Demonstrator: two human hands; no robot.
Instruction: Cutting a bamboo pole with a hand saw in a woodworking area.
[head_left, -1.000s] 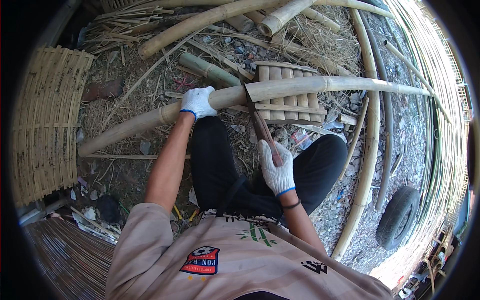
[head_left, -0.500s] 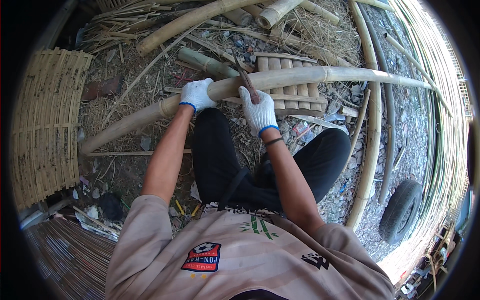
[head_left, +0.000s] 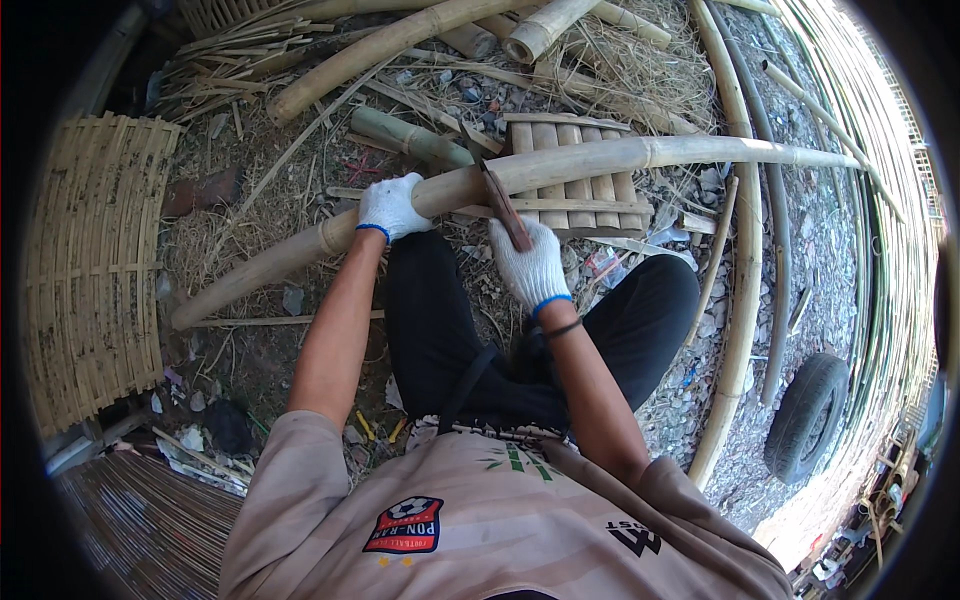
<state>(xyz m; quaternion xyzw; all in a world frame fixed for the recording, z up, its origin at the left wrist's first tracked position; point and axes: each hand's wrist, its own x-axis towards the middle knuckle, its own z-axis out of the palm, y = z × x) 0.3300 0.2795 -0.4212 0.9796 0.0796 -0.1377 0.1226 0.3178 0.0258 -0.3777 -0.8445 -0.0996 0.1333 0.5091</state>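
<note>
A long, thick bamboo pole lies across in front of me, its left end low and its right end reaching far over the rubble. My left hand, in a white knitted glove with a blue cuff, is closed round the pole's near side. My right hand, gloved the same way, grips the brown handle of a hand saw. Its narrow dark blade crosses the pole just right of my left hand; teeth are too small to make out. Beneath the pole stands a low slatted bamboo stool.
A shorter greenish bamboo piece lies beyond the pole. More bamboo poles lie at right and at the back. A woven bamboo panel is at left, an old tyre at right. Straw and debris cover the ground.
My right hand has drawn the saw toward me and slightly right, so less of its blade shows beyond the pole. My left hand stays on the pole.
</note>
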